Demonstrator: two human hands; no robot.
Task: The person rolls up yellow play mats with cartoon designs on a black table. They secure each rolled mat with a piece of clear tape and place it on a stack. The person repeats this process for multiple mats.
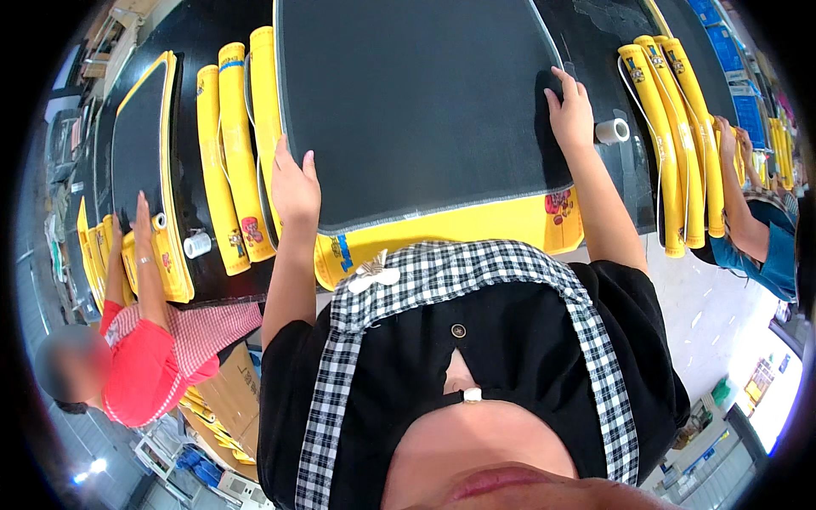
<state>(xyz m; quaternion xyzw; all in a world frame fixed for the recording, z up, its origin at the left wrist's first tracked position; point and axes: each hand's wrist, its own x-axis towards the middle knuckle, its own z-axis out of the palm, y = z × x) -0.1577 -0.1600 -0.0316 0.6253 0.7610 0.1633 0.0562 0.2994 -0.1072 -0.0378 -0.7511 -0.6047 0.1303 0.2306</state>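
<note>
A large dark mat with a pale stitched-looking edge lies flat in front of me. Beneath its near edge sticks out a yellow printed mat. My left hand rests at the dark mat's left edge, fingers extended and thumb apart. At the right edge, farther up, my right hand lies with its fingers stretched out and slightly spread. Neither hand grips anything. Just right of my right hand is a roll of clear tape.
Rolled yellow mats lie left of the dark mat, more rolls to the right. At far left a person in red has hands on another mat stack, near a second tape roll. Another person's arm reaches in at right.
</note>
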